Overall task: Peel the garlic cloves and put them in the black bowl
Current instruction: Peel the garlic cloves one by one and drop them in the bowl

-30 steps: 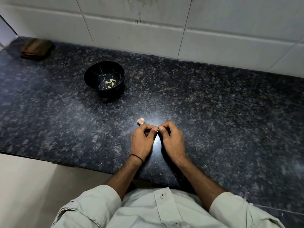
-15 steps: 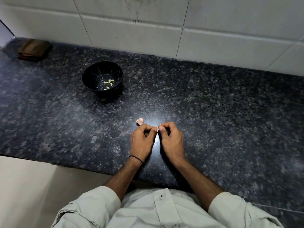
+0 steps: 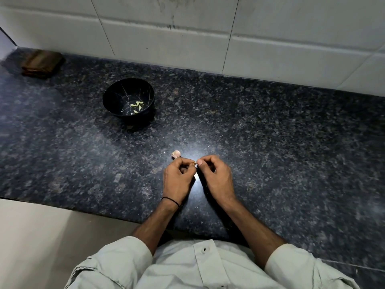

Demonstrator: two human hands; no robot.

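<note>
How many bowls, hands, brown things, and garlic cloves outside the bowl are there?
Black bowl: 1
Hands: 2, left hand and right hand
Garlic outside the bowl: 2, loose clove on the counter, pinched clove between both hands
Brown folded thing: 1
Total: 6

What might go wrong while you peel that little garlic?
The clove pinched between the left hand and right hand might slip and skid across the counter. The black bowl sits well away, so a peeled clove might drop on the way. The loose garlic piece by the knuckles could get knocked away.
</note>
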